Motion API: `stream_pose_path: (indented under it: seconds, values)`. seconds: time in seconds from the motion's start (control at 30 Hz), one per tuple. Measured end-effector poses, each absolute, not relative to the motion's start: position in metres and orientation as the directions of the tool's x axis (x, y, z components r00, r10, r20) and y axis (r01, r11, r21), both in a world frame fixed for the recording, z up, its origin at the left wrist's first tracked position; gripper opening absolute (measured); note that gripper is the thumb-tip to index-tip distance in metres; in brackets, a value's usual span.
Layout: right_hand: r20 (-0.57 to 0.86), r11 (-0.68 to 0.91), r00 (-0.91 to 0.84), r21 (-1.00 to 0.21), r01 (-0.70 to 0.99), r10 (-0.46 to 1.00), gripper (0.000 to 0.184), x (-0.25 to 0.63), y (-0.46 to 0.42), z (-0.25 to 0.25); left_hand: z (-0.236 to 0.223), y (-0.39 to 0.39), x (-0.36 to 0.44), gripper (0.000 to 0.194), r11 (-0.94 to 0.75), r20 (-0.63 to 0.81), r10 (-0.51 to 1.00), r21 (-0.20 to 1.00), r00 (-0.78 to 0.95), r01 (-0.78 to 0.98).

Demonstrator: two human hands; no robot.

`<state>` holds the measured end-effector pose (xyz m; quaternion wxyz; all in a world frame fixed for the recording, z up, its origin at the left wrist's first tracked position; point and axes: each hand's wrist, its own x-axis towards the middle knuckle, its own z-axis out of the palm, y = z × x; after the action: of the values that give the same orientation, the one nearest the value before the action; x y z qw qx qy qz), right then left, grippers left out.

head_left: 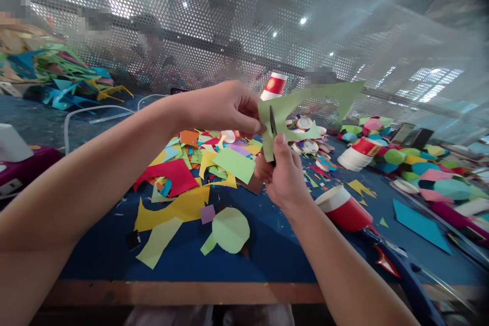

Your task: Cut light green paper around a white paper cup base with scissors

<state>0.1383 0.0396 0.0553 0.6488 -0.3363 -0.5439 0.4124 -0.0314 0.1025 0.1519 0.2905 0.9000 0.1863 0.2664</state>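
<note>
Green paper [281, 108], your left hand [234, 109] pinching; scissors [272, 118], your right hand [286, 175] gripping: a slip could nick nearby fingertips [256, 125].

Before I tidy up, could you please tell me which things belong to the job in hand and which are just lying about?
In use: green sheet, held by the left hand; scissors, in the right hand.
Apparently lying about: blue sheet; glue gun; purple square; red scrap.
</note>
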Motion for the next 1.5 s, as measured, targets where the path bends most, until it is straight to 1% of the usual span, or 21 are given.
stream_pose_path:
  seconds: [0.2,0.37,0.63,0.77,1.07,1.23,1.5]
  values:
    - [0.434,0.439,0.068,-0.885,-0.158,0.898,0.069,0.1392,0.0403,0.0548,0.1522,0.1048,-0.0318,0.02,-0.787,0.361,0.473,0.584,0.804,0.2]
    - [0.428,0.433,0.067,-0.885,-0.172,0.901,0.068,0.1374,0.0399,0.0558,0.1522,0.1054,-0.0328,0.022,-0.781,0.346,0.469,0.592,0.813,0.199]
    - [0.451,0.456,0.065,-0.88,-0.131,0.89,0.069,0.1389,0.0414,0.0556,0.1576,0.1025,-0.0346,0.016,-0.803,0.349,0.474,0.547,0.808,0.236]
    - [0.451,0.457,0.074,-0.879,-0.138,0.89,0.067,0.1393,0.0416,0.0539,0.16,0.102,-0.0366,0.019,-0.798,0.364,0.486,0.556,0.795,0.233]
    - [0.447,0.451,0.066,-0.875,-0.174,0.892,0.069,0.1382,0.0413,0.0522,0.1585,0.1016,-0.0368,0.026,-0.796,0.375,0.497,0.557,0.782,0.239]
    - [0.424,0.433,0.088,-0.884,-0.178,0.901,0.066,0.1372,0.041,0.0544,0.1571,0.1025,-0.0351,0.026,-0.786,0.356,0.492,0.574,0.795,0.23]
    - [0.412,0.425,0.107,-0.871,-0.244,0.905,0.062,0.1362,0.0405,0.0537,0.155,0.1,-0.0292,0.027,-0.775,0.311,0.503,0.575,0.807,0.261]
